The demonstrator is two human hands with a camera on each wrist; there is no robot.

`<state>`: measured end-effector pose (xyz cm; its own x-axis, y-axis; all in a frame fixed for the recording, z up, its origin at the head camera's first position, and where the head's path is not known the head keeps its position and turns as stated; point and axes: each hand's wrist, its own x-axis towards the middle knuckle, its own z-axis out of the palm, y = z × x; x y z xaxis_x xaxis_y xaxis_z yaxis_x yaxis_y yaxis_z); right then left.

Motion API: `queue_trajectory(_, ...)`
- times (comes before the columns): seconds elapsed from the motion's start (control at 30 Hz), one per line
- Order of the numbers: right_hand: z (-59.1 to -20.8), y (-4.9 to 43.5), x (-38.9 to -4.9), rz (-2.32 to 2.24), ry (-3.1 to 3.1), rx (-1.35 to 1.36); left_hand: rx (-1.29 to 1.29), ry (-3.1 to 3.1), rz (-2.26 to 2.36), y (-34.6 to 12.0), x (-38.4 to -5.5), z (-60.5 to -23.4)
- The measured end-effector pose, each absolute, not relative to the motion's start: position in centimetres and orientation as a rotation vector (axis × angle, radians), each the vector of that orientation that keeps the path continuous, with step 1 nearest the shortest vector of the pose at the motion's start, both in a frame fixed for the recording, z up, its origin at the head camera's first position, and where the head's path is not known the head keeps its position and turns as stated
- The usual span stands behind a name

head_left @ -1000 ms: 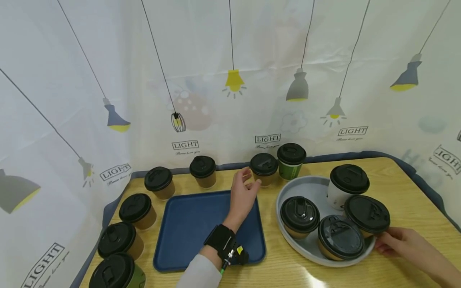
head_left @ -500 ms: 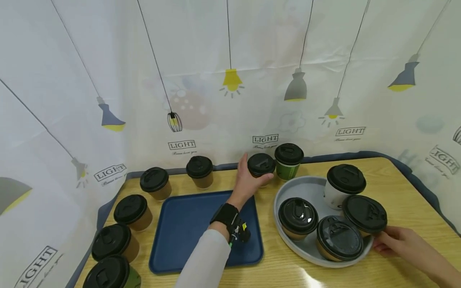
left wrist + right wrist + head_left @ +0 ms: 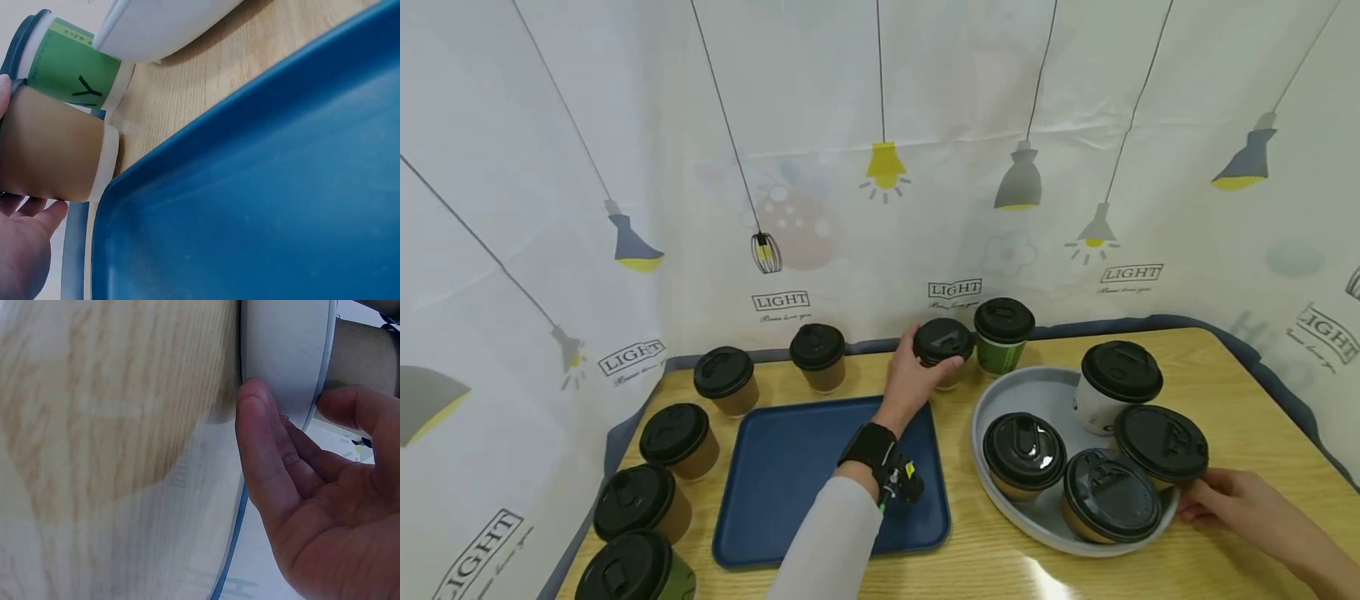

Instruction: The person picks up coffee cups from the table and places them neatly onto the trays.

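Observation:
My left hand (image 3: 912, 382) grips a brown paper coffee cup (image 3: 53, 147) with a black lid (image 3: 944, 338), thumb on one side and fingers on the other. The cup stands upright at the back of the table, behind the blue tray's (image 3: 805, 475) far right corner. Right beside it is a green coffee cup (image 3: 1000, 357). My right hand (image 3: 1243, 504) pinches the rim of the round grey tray (image 3: 284, 356), thumb over the edge and fingers along the outer wall. Several lidded cups stand in that tray, one of them white (image 3: 1097, 408).
Several more lidded cups curve round the blue tray's left and back, among them a brown cup (image 3: 827, 375) at the back and a green one (image 3: 679, 581) at front left. A printed cloth (image 3: 880, 242) hangs behind the wooden table (image 3: 981, 554).
My left hand has moved a little forward from beside the brown coffee cup and closed round it. My right hand stays at the grey tray's rim.

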<state>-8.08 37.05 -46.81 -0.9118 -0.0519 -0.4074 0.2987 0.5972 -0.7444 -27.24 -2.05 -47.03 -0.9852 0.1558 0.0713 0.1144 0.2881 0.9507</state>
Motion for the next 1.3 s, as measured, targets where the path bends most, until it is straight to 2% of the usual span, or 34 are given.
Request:
queue_trajectory(0.63, -46.6, 36.6, -8.0, -1.201, 2.467, 0.228, 0.578, 2.233, 2.092, -1.4, -22.7, -43.7)
queue_trajectory(1.0, -46.9, 36.8, -8.1, -1.2, 2.455, 0.251, 0.688, 2.13, 1.821, 1.2, -23.5, -41.1)
queue_trajectory(1.3, -47.0, 37.0, -8.1, -1.199, 2.449, 0.235, 0.619, 2.139, 1.671, 2.7, -23.9, -42.0)
